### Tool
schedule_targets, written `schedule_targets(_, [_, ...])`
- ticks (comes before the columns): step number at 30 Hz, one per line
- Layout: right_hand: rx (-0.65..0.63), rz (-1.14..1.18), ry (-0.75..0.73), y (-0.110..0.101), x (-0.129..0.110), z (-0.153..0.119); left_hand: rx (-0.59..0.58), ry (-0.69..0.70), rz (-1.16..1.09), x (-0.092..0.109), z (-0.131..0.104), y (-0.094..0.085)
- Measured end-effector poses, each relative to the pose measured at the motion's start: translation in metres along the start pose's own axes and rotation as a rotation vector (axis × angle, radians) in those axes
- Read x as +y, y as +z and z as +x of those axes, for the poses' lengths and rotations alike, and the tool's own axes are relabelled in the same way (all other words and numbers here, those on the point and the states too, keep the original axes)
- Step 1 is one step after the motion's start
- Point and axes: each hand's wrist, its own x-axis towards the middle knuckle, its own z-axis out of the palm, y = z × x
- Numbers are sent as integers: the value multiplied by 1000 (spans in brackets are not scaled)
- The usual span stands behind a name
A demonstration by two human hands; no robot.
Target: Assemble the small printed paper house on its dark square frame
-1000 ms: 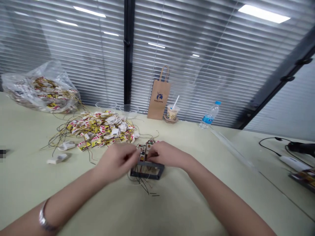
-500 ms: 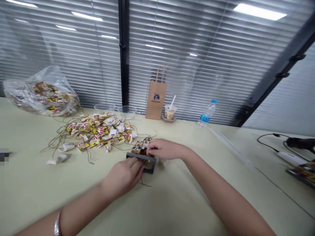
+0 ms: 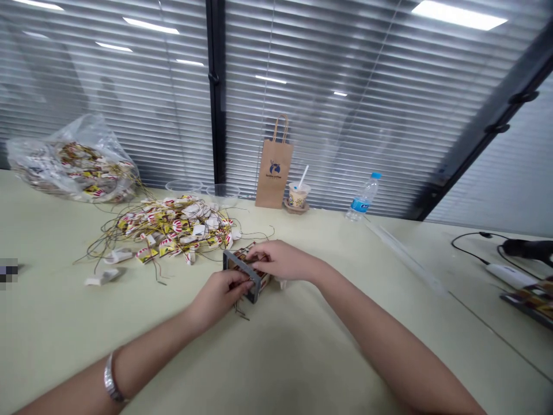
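Gripped at its near edge by the left hand (image 3: 220,293) and from above by the right hand (image 3: 279,262), a small dark frame (image 3: 242,274) packed with tags, tilted on the pale table (image 3: 302,357), just beside a pile of wired tags (image 3: 173,225).

At the centre of the frame a small frame (image 3: 242,274) stands on the counter (image 3: 302,357), with the left hand (image 3: 220,294) at its lower side and the right hand (image 3: 279,262) on its right. Just left of it lies a heap of wired tags (image 3: 173,227); further to the upper left sits a plastic bag (image 3: 73,164). Behind the frame, along the blinds, stand a paper bag (image 3: 274,173), a cup (image 3: 298,196) to its right, then a bottle (image 3: 363,199). At the far right edge lie cables (image 3: 479,248).
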Motion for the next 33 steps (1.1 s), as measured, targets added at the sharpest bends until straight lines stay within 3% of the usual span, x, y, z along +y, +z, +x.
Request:
schedule_targets(3, [9,109,102,-8,5,-4,4,114,79,-1,2,-10])
schedule_targets(6, [-108,186,184,-22,9,-12,17,186,225,-4,6,-22])
schedule_targets(12, [-255,162,196,-42,2,-27,-15,128,421,-12,7,-34])
schedule_targets(19, [-381,144,4,-48,0,-35,31,70,423,-18,6,-37])
schedule_targets(24, [-428,266,92,-51,-2,-38,32,71,412,-20,7,-36])
schedule_targets(26, [-381,294,120,-50,-1,-37,31,69,413,-20,7,-35])
schedule_targets(31, [-103,218,190,-48,7,-32,10,91,393,-18,3,-33])
schedule_targets(33, [-60,230,206,-48,10,-31,-1,113,365,-19,1,-31])
